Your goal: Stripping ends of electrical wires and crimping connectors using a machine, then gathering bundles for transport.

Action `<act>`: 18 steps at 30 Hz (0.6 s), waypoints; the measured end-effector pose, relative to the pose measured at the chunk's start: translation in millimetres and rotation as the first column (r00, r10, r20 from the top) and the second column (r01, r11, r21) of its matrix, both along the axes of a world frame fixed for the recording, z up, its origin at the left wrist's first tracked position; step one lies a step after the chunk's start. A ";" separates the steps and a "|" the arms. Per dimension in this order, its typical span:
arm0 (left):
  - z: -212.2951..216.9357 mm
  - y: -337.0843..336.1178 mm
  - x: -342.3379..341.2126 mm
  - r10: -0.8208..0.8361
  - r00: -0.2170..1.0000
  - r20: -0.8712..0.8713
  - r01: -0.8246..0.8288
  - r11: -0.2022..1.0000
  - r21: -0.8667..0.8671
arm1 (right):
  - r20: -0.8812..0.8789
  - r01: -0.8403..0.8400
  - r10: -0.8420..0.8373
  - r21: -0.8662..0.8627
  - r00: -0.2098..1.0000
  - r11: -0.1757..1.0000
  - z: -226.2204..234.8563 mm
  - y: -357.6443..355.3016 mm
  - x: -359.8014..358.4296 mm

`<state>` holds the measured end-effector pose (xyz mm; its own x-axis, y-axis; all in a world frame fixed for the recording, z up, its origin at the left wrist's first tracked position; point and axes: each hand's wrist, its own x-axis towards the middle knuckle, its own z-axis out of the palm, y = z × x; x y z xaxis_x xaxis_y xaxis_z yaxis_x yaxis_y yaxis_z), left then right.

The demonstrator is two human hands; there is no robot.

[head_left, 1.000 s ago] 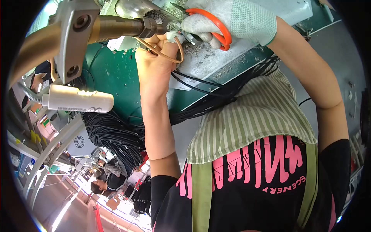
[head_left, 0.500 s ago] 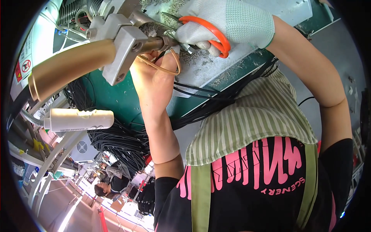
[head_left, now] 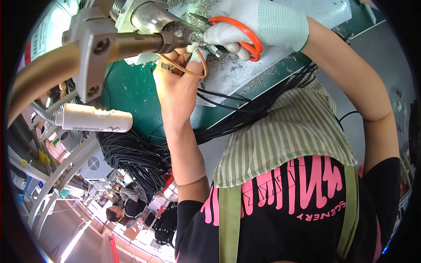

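My bare left hand, with white covers on its thumb and a fingertip, is closed in a pinch under a metal nozzle. A black cable end shows between its fingers, though the tip is mostly hidden. A thin brown loop of wire or tube curves in front of these fingers. My right hand, in a white knit glove, is closed around orange-handled scissors, whose dark blades point left. Below its fingertips, close to my left hand's fingertips, is a small metal piece.
A thick brass-coloured tube in a metal clamp crosses the upper left. Below it hangs a cream cylinder. Small clippings litter the white work surface. Bundled black cables hang at the green table's edge. Another person is farther off.
The tube, clamp and nozzle appear larger and lie differently in view, as the view has shifted. Both hands stay close together, still holding the cable and the scissors.
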<state>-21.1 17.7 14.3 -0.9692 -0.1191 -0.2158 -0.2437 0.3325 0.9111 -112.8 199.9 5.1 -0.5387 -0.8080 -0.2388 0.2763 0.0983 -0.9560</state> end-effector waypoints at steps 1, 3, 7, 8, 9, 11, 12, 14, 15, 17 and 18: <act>0.8 1.6 4.7 0.011 1.000 -0.003 -0.011 0.998 0.054 | -0.034 -0.002 0.000 -0.046 0.999 0.999 1.4 3.4 2.0; 3.6 4.5 18.5 0.038 0.999 -0.029 -0.032 0.982 0.186 | -0.181 0.013 -0.007 0.030 0.983 0.999 9.0 13.9 7.4; 11.3 0.2 54.2 -0.019 1.000 0.005 0.015 0.936 0.351 | -0.723 0.318 0.096 0.414 0.684 0.853 31.1 34.5 38.2; 13.0 -3.8 58.7 0.022 1.000 0.001 -0.021 0.934 0.358 | -0.838 0.440 0.168 0.431 0.519 0.788 33.8 31.2 45.6; 16.5 -7.8 62.5 -0.139 0.985 0.099 0.087 0.907 0.413 | -0.902 0.574 0.253 0.419 0.349 0.704 37.2 28.2 53.7; 21.4 -10.6 64.1 -0.483 0.841 0.245 0.286 0.781 0.555 | -0.980 0.535 -0.077 0.032 0.181 0.844 44.4 23.5 66.8; 21.7 -8.5 62.7 -0.604 0.763 0.228 0.398 0.718 0.571 | -0.974 0.507 -0.188 -0.101 0.124 0.856 49.0 23.3 72.5; 22.0 -0.4 55.3 -0.756 0.639 0.143 0.622 0.617 0.482 | -0.869 -0.007 0.082 0.090 0.488 0.996 60.2 28.2 82.3; 22.6 5.5 51.7 -0.811 0.579 0.084 0.738 0.566 0.367 | -0.870 0.005 0.076 0.090 0.486 0.996 63.7 31.1 83.4; 26.8 15.5 46.5 -0.861 0.509 -0.018 0.858 0.505 0.095 | -0.911 0.016 -0.003 0.004 0.412 1.000 67.0 33.4 83.2; 29.8 20.6 47.1 -0.843 0.536 -0.053 0.844 0.537 -0.005 | -0.920 0.014 -0.024 -0.020 0.392 1.000 68.9 35.1 83.7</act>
